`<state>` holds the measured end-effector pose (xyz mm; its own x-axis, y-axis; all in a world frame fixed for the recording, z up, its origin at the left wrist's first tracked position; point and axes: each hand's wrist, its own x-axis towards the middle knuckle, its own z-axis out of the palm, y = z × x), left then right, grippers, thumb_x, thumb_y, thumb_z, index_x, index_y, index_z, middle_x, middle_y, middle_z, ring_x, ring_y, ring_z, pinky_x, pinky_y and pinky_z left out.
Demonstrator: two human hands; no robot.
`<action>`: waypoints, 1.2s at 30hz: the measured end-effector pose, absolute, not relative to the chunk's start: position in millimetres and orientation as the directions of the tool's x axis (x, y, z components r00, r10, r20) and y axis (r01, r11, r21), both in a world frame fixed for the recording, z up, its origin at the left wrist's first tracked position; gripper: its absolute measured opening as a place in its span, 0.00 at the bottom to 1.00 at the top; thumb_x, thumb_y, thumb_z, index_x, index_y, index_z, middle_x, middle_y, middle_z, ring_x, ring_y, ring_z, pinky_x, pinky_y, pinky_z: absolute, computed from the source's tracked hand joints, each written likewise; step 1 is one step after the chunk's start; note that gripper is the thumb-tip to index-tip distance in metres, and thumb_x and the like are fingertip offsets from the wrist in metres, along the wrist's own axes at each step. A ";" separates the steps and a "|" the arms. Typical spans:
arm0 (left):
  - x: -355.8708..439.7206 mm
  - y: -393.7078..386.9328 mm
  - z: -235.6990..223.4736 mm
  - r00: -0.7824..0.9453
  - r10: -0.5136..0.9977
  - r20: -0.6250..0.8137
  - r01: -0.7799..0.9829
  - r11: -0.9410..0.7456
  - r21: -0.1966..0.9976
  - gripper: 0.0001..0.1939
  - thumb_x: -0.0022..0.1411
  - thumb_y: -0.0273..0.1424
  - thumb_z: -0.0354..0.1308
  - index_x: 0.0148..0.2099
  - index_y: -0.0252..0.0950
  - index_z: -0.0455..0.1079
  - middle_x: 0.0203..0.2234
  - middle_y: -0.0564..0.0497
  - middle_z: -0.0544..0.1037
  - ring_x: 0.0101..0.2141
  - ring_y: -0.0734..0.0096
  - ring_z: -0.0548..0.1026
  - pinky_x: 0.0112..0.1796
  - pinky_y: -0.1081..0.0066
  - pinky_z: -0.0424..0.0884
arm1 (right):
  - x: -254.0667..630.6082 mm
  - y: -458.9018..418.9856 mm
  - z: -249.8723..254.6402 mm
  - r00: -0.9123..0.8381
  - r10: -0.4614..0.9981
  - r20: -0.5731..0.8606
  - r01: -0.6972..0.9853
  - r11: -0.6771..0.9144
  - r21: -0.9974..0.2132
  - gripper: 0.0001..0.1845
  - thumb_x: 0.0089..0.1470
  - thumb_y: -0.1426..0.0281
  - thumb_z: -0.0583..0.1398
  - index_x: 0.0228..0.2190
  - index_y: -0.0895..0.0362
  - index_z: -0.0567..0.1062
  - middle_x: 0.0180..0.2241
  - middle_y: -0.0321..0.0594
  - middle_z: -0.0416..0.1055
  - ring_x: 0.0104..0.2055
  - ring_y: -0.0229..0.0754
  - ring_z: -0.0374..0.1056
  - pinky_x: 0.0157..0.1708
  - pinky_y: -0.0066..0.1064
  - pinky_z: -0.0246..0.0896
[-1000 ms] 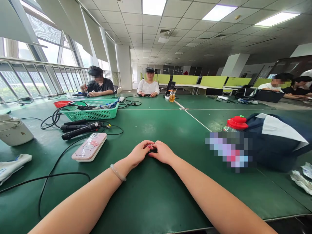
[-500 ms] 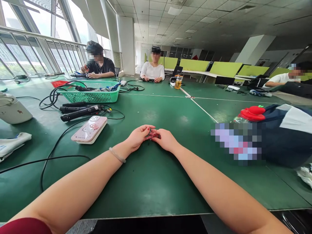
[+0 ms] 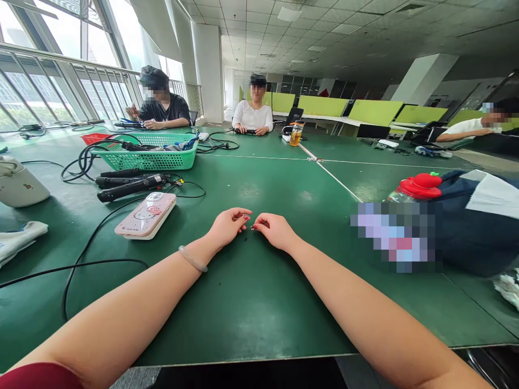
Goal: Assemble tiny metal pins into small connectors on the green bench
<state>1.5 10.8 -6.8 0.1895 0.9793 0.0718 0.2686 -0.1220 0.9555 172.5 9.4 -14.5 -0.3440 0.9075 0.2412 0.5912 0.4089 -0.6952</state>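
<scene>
The left hand (image 3: 227, 227) and right hand (image 3: 276, 231), whose fingers had met earlier, had parted slightly, opening a narrow gap over the counter (image 3: 251, 302), back from its near edge.

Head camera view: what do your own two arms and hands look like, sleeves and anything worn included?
The left hand and right hand are ungloved, with reddish nail polish showing. A pale, smooth, round bangle circles the left wrist. A dark red sleeve shows at the left elbow; no sleeve or bracelet shows on the right arm.
</scene>
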 end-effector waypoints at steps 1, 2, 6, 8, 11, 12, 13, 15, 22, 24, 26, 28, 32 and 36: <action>1.2 10.7 -7.2 0.205 0.975 0.082 0.276 -0.138 0.951 0.17 0.53 0.35 0.56 0.44 0.35 0.70 0.31 0.49 0.76 0.25 0.77 0.69 0.28 0.73 0.67 | 172.5 9.3 -14.9 -0.339 0.910 0.239 0.578 0.402 -0.711 0.08 0.51 0.66 0.55 0.25 0.56 0.70 0.25 0.33 0.70 0.26 0.34 0.60 0.28 0.26 0.53; 1.0 10.5 -7.5 0.223 0.971 0.090 0.282 -0.152 0.947 0.18 0.52 0.35 0.57 0.45 0.35 0.70 0.30 0.50 0.76 0.25 0.76 0.70 0.30 0.73 0.68 | 172.4 9.1 -15.2 -0.333 0.912 0.238 0.564 0.395 -0.725 0.08 0.51 0.66 0.55 0.25 0.56 0.70 0.25 0.33 0.70 0.25 0.34 0.60 0.28 0.26 0.54; 1.0 9.4 -8.1 0.291 0.952 0.091 0.310 -0.184 0.933 0.20 0.51 0.33 0.58 0.48 0.36 0.69 0.26 0.51 0.76 0.27 0.73 0.73 0.34 0.70 0.69 | 170.6 7.4 -15.3 -0.316 0.916 0.248 0.512 0.384 -0.768 0.07 0.50 0.66 0.56 0.26 0.56 0.70 0.25 0.32 0.70 0.25 0.34 0.62 0.28 0.26 0.55; 0.8 9.8 -8.6 0.305 0.947 0.099 0.333 -0.204 0.921 0.19 0.50 0.31 0.58 0.47 0.36 0.70 0.26 0.50 0.77 0.28 0.71 0.73 0.34 0.70 0.70 | 169.4 6.2 -14.7 -0.310 0.916 0.254 0.483 0.382 -0.788 0.06 0.49 0.66 0.57 0.26 0.56 0.70 0.25 0.33 0.70 0.26 0.34 0.63 0.29 0.26 0.57; -0.4 11.6 -10.0 0.309 0.943 0.124 0.367 -0.238 0.899 0.19 0.50 0.30 0.58 0.47 0.38 0.71 0.28 0.50 0.78 0.28 0.71 0.74 0.33 0.70 0.70 | 168.1 4.4 -13.4 -0.304 0.919 0.250 0.457 0.371 -0.809 0.06 0.47 0.67 0.58 0.26 0.57 0.71 0.25 0.33 0.70 0.26 0.34 0.63 0.30 0.27 0.58; -1.0 12.3 -10.6 0.310 0.942 0.129 0.379 -0.247 0.892 0.19 0.49 0.30 0.58 0.47 0.38 0.71 0.29 0.50 0.78 0.28 0.71 0.74 0.33 0.70 0.70 | 167.9 4.0 -13.1 -0.302 0.922 0.243 0.452 0.364 -0.814 0.05 0.47 0.67 0.58 0.26 0.57 0.71 0.25 0.33 0.70 0.26 0.34 0.63 0.30 0.27 0.58; -1.6 12.9 -11.1 0.314 0.940 0.135 0.388 -0.256 0.885 0.19 0.49 0.30 0.58 0.47 0.38 0.71 0.29 0.50 0.78 0.28 0.71 0.74 0.34 0.70 0.70 | 167.6 3.7 -12.7 -0.303 0.924 0.235 0.448 0.356 -0.820 0.05 0.46 0.67 0.58 0.26 0.57 0.71 0.25 0.33 0.70 0.25 0.34 0.63 0.30 0.27 0.58; -2.6 13.4 -11.7 0.324 0.934 0.149 0.394 -0.276 0.876 0.20 0.48 0.30 0.59 0.47 0.38 0.71 0.31 0.50 0.78 0.29 0.70 0.74 0.35 0.69 0.70 | 167.3 3.2 -12.3 -0.304 0.926 0.221 0.435 0.342 -0.833 0.04 0.45 0.68 0.58 0.26 0.57 0.71 0.24 0.33 0.70 0.25 0.34 0.63 0.30 0.27 0.59; -1.6 9.3 -6.4 0.330 0.933 0.146 0.367 -0.269 0.890 0.20 0.47 0.29 0.59 0.46 0.38 0.71 0.32 0.50 0.78 0.29 0.70 0.73 0.35 0.70 0.69 | 167.3 2.1 -10.6 -0.291 0.931 0.220 0.406 0.329 -0.853 0.05 0.45 0.69 0.58 0.27 0.57 0.72 0.25 0.34 0.71 0.26 0.35 0.65 0.32 0.28 0.61; -0.6 8.0 -4.2 0.328 0.934 0.141 0.369 -0.264 0.891 0.20 0.47 0.28 0.58 0.45 0.37 0.71 0.31 0.50 0.78 0.29 0.70 0.73 0.34 0.70 0.69 | 167.4 2.0 -10.1 -0.289 0.933 0.215 0.411 0.323 -0.852 0.05 0.45 0.69 0.58 0.27 0.57 0.73 0.25 0.35 0.71 0.26 0.35 0.65 0.32 0.29 0.61; 0.1 7.3 -2.7 0.327 0.935 0.137 0.376 -0.262 0.889 0.19 0.48 0.27 0.58 0.45 0.37 0.71 0.31 0.50 0.78 0.28 0.71 0.72 0.34 0.71 0.68 | 167.5 1.9 -9.8 -0.288 0.935 0.209 0.411 0.318 -0.855 0.05 0.45 0.69 0.58 0.27 0.57 0.73 0.25 0.35 0.71 0.27 0.35 0.66 0.32 0.29 0.61; 0.2 7.2 -2.5 0.326 0.936 0.132 0.375 -0.256 0.891 0.19 0.48 0.27 0.57 0.46 0.37 0.71 0.31 0.50 0.77 0.29 0.71 0.72 0.34 0.71 0.68 | 167.6 1.7 -9.5 -0.285 0.937 0.203 0.399 0.309 -0.863 0.06 0.44 0.69 0.58 0.27 0.57 0.74 0.26 0.36 0.72 0.27 0.35 0.66 0.33 0.29 0.61; -1.5 8.6 -4.8 0.319 0.938 0.133 0.400 -0.261 0.879 0.19 0.49 0.28 0.57 0.46 0.38 0.71 0.29 0.50 0.77 0.28 0.70 0.72 0.33 0.70 0.68 | 167.0 1.0 -8.3 -0.272 0.945 0.182 0.376 0.278 -0.884 0.06 0.44 0.69 0.58 0.28 0.57 0.74 0.26 0.35 0.72 0.27 0.35 0.65 0.32 0.28 0.61; -3.0 10.1 -6.6 0.314 0.940 0.136 0.400 -0.261 0.879 0.19 0.49 0.28 0.56 0.46 0.38 0.71 0.30 0.50 0.77 0.29 0.70 0.73 0.34 0.70 0.68 | 167.2 2.5 -9.2 -0.265 0.944 0.194 0.370 0.286 -0.884 0.06 0.45 0.69 0.57 0.27 0.57 0.73 0.25 0.35 0.71 0.25 0.34 0.64 0.31 0.27 0.60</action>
